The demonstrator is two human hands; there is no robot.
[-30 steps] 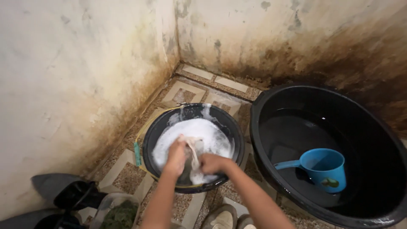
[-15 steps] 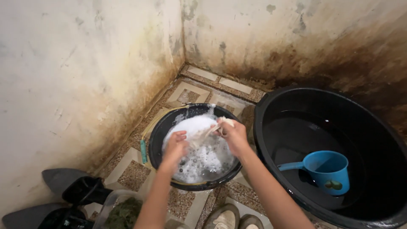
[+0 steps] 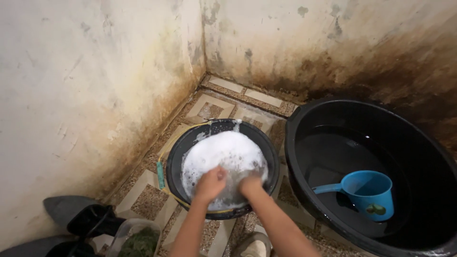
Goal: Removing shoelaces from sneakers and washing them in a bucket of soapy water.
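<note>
Tiled floor corner: both hands, left (image 3: 211,183) and right (image 3: 250,183), back down in basin (image 3: 177,157) suds, clenched; cloth now submerged, scrubbing continues.

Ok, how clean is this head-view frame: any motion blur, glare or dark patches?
Head view: both hands, the left hand and right hand, are smeared by motion in the suds; walls and tiles are sharp. The large black tub interior is very dark, with faint sheen on its water around the blue dipper. Light is soft, without hard shadows.

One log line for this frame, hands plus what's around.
left hand: fisted in suds | right hand: in suds | small black basin | blue dipper in big tub
</note>
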